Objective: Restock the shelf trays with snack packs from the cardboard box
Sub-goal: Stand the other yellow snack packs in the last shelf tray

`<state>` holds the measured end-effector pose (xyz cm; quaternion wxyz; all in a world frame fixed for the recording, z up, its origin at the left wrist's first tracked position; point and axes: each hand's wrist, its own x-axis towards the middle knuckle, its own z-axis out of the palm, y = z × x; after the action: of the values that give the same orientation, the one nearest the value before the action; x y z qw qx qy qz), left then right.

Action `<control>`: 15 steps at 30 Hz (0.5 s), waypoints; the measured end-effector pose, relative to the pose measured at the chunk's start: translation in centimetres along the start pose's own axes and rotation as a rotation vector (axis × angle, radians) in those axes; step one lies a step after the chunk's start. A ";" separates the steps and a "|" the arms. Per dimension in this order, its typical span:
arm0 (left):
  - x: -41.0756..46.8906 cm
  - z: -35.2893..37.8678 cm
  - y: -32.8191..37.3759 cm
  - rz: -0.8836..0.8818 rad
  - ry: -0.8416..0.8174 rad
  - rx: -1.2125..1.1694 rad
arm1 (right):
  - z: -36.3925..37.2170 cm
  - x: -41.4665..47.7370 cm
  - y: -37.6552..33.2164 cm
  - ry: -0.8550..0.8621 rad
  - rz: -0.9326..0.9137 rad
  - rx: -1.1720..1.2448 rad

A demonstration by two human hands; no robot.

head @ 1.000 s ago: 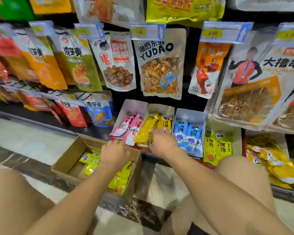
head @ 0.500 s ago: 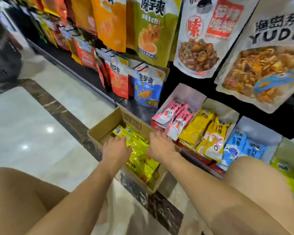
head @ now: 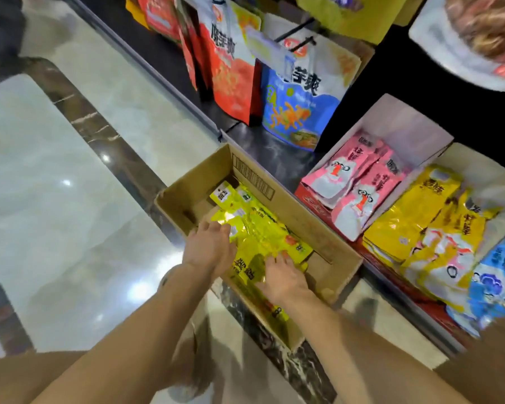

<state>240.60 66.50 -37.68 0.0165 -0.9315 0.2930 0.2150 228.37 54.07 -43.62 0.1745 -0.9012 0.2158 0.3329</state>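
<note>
Left hand (head: 209, 249) centre frame, fingers spread flat on packs (head: 260, 228) in box (head: 333, 252). Right hand (head: 283, 277) beside it, fingertips buried, grasp can't tell. Best: square up a stack two-handed before lifting to trays (head: 391, 132), right.

Open cardboard box (head: 327, 237) on floor holds yellow-green snack packs (head: 263, 228).

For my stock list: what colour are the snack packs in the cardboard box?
Bright yellow-green packs, head view.
</note>
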 end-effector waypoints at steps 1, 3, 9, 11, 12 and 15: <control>0.4 0.3 -0.3 -0.007 -0.011 0.001 | 0.5 0.3 0.2 -0.029 0.021 0.018; 0.9 0.9 -0.7 -0.014 -0.020 -0.005 | 1.5 0.9 0.2 -0.059 0.057 0.033; 2.0 1.9 -1.2 -0.051 -0.013 -0.067 | 3.8 2.2 -1.0 -0.055 0.112 0.097; 2.0 2.2 -1.4 -0.053 -0.022 -0.056 | 4.0 2.3 -1.3 -0.042 0.087 0.108; 1.9 2.3 -1.4 -0.050 -0.025 -0.044 | 3.9 2.2 -1.3 -0.033 0.075 0.116; 1.9 2.5 -1.3 -0.047 -0.016 -0.021 | 3.3 1.8 -0.9 -0.010 0.063 0.163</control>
<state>241.80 66.96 -40.82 0.0143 -0.9365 0.2685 0.2250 228.32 55.85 -47.02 0.2376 -0.8751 0.2695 0.3242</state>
